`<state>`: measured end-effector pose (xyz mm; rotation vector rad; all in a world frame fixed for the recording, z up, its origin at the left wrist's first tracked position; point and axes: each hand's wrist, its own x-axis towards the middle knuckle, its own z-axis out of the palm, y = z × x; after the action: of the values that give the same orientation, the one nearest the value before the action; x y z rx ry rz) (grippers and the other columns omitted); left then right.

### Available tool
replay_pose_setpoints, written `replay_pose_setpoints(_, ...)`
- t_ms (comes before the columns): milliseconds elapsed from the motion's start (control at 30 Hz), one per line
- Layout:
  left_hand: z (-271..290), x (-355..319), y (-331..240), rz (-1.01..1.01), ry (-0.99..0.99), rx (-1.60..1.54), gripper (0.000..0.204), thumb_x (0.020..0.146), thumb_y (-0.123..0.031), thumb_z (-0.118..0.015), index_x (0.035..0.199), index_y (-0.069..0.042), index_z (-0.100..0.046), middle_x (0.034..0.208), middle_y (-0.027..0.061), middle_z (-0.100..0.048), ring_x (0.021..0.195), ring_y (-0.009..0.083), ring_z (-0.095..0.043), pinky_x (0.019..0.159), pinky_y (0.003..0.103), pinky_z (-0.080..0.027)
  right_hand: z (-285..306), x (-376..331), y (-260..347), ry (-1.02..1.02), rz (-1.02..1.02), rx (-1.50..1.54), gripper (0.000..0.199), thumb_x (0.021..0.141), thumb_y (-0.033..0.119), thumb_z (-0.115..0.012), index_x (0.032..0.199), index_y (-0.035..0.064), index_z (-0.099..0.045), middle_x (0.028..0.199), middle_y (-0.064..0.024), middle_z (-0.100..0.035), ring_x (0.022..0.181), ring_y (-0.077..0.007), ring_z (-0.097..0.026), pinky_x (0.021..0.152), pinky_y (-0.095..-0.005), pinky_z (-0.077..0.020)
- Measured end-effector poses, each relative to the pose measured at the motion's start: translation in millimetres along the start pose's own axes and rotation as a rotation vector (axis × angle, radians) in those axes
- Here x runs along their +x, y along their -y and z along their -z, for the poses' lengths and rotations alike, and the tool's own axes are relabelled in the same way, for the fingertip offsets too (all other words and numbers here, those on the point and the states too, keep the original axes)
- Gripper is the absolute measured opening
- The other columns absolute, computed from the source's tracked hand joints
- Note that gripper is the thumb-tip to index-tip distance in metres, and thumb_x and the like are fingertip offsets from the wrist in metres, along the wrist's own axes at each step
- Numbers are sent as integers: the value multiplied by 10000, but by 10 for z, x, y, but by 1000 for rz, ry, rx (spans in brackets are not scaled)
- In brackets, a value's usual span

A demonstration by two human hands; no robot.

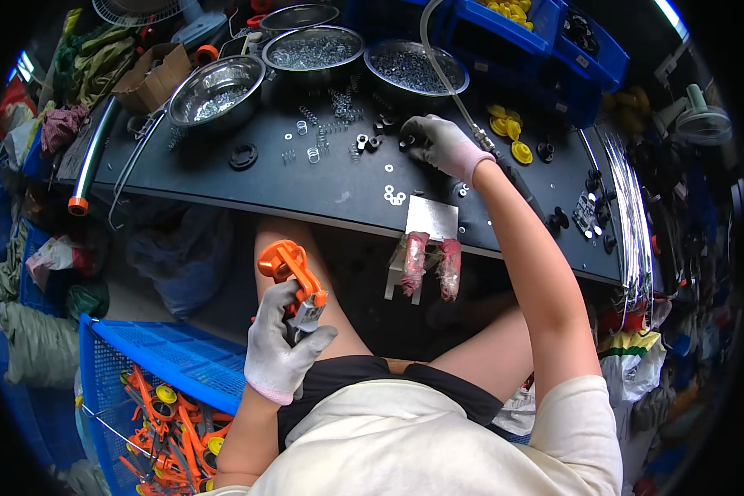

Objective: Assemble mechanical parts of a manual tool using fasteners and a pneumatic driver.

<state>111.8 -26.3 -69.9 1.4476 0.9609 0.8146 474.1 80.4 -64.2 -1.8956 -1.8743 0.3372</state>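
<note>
My left hand (274, 351), in a grey-white glove, is closed around an orange hand tool (293, 269) with a round orange head and a silver metal piece near its lower end. It holds the tool above my lap, in front of the bench. My right hand (442, 145), gloved too, is over the bench with its fingertips pinched at a small black part (407, 141). Just left of those fingers lie more small black parts (374, 143). Loose coil springs (332, 128) are scattered farther left, and white washers (394, 196) lie nearer the bench edge.
Metal bowls of small hardware (312, 50) stand along the back. Blue bins (504, 37) hold yellow and black parts. A hose (438, 66) hangs beside my right hand. A small metal plate (432, 218) juts from the bench's front edge. A blue basket (174, 347) of orange tools stands at lower left.
</note>
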Motion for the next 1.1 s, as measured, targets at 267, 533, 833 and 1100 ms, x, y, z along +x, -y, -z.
replay_pose_setpoints(267, 53, -16, 34, -51, -55, 65, 563, 715, -157, -784, 1188, -18, -513, 963, 36, -600, 838, 89, -553, 785, 239, -467, 20, 33, 203, 193, -85, -182, 195, 856, 112, -648, 1021, 13, -616, 984, -193, -601, 973, -365, -592, 852, -385, -478)
replay_pose_setpoints(533, -42, 53, -100, -95, -26, 303, 589, 678, -176, -819, 1167, -63, -512, 927, 72, -646, 772, 112, -631, 747, 265, -513, -116, -142, -74, -65, 136, -132, 166, 858, 120, -647, 994, 27, -621, 959, -182, -606, 922, -352, -606, 819, -404, -487)
replay_pose_setpoints(833, -335, 436, -136, -638, 87, 613, 957, 609, -156, -867, 1431, -168, -377, 1054, 121, -669, 858, 289, -693, 737, 362, -570, 177, -1298, 1405, -279, 635, -257, 49, 780, 110, -660, 801, 69, -642, 851, -59, -568, 781, -263, -601, 695, -372, -502)
replay_pose_setpoints(1100, -737, 429, -236, -852, 268, 760, 1125, 614, -190, -876, 1518, -158, -207, 990, 134, -676, 744, 274, -687, 680, 356, -559, 323, -1746, 1354, -329, 296, -434, 91, 772, 125, -654, 851, 83, -635, 880, -64, -581, 837, -261, -627, 715, -374, -528)
